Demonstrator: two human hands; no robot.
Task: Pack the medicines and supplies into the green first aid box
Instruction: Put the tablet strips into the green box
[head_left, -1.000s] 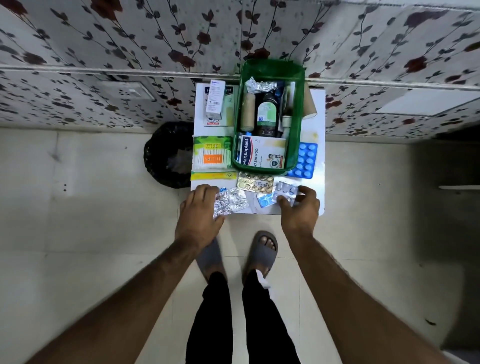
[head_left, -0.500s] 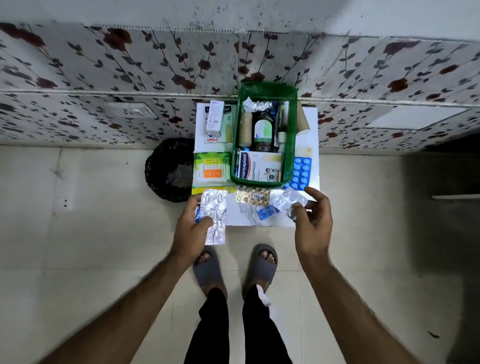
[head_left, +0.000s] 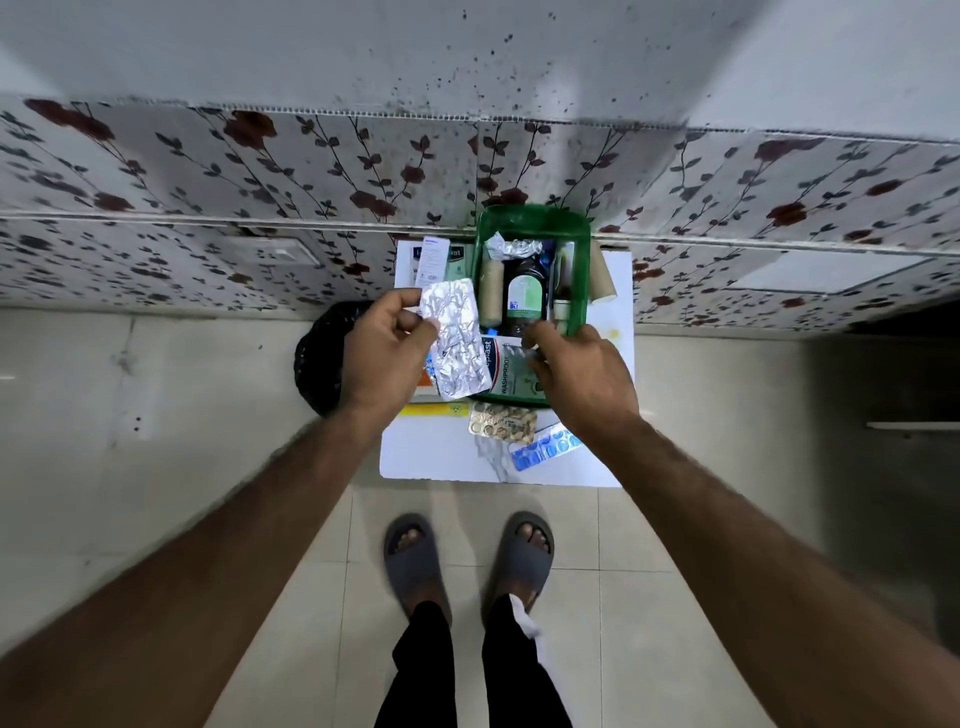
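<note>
The green first aid box (head_left: 535, 218) stands on a small white table (head_left: 441, 457) against the wall, holding a dark bottle (head_left: 524, 296), a bandage roll (head_left: 491, 293), foil and a Hansaplast carton (head_left: 506, 369). My left hand (head_left: 387, 358) holds a silver foil tablet strip (head_left: 457, 338) up, just left of the box. Over the box's near right part, my right hand (head_left: 582, 374) has its fingers closed on a small clear blister strip (head_left: 524, 354), mostly hidden.
A gold tablet strip (head_left: 503, 422) and a blue blister strip (head_left: 545, 447) lie on the table near its front edge. White cartons (head_left: 435, 257) stand left of the box, a cardboard roll (head_left: 602, 278) right of it. A black bin (head_left: 317, 358) sits left.
Both hands lifted their strips off the table's front edge and moved forward: the left with the foil strip beside the box, the right with the clear strip over the box.
</note>
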